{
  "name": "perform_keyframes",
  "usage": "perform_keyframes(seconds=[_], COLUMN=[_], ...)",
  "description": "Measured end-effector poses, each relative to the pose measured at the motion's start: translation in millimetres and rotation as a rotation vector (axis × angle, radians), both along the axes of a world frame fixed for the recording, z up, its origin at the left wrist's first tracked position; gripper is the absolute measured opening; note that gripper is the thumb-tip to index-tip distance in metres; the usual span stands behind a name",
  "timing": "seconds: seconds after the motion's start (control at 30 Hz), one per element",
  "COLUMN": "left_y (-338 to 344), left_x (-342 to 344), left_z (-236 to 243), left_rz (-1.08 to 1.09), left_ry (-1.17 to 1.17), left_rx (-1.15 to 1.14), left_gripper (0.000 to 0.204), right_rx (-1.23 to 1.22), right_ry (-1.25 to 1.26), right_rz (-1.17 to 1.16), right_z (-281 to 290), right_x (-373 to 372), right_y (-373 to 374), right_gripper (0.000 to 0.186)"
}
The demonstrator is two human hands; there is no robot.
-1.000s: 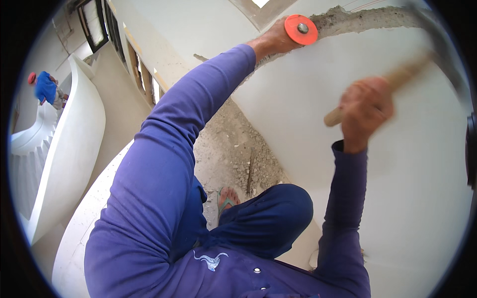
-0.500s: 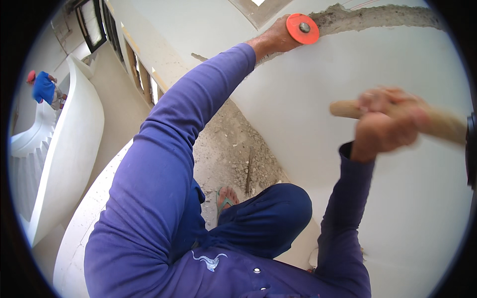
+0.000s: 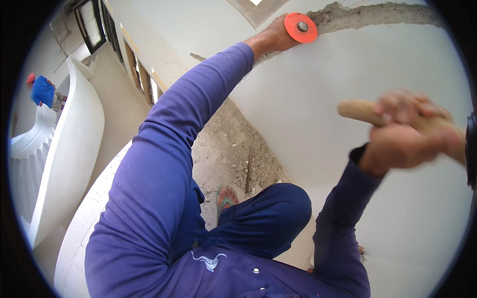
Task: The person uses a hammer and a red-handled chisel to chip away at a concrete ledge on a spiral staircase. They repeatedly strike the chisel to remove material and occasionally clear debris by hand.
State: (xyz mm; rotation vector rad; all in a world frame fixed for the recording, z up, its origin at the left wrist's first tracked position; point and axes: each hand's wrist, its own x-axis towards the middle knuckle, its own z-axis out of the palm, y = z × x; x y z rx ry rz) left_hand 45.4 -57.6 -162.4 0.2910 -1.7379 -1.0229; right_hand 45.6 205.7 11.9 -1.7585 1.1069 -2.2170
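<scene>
My left hand is closed around a chisel with a round orange hand guard; its steel striking end pokes through the guard. The blade is hidden, and the tool sits at the left part of a rough groove cut in the white wall. Off to the right, my right hand, slightly blurred, grips a thick wooden hammer handle. The handle's butt points left, toward the wall's middle; its head lies beyond the right rim, out of sight. The two hands are well apart.
Rubble and dust lie on the floor along the wall, near my sandalled foot. A curved white parapet stands at the left, with a person in a blue shirt on the stairs beyond. A framed opening is above.
My right hand and the hammer handle have moved right and slightly down, away from the chisel. My left hand and the chisel have barely shifted.
</scene>
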Motion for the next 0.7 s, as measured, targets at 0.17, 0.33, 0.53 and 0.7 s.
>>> perform_keyframes(seconds=[0.17,0.33,0.53,0.7], left_y=[0,-9,-6,-5], left_x=[-5,17,45,33], left_z=[-16,-13,6,-10], left_rz=[0.041,-0.044,-0.191,0.068], left_ry=[0.195,0.062,0.122,0.154], left_rx=[-0.174,-0.006,0.166,-0.091], left_gripper=[0.025,0.012,0.022,0.012], right_rx=[1.055,0.960,0.717,0.732], right_ry=[0.650,0.158,-0.052,-0.115], right_rz=[-0.416,-0.158,-0.047,-0.064], right_z=[-74,-56,-77,-92], right_x=[-45,9,30,28], right_y=[-42,5,44,46], right_gripper=[0.043,0.042,0.041,0.042])
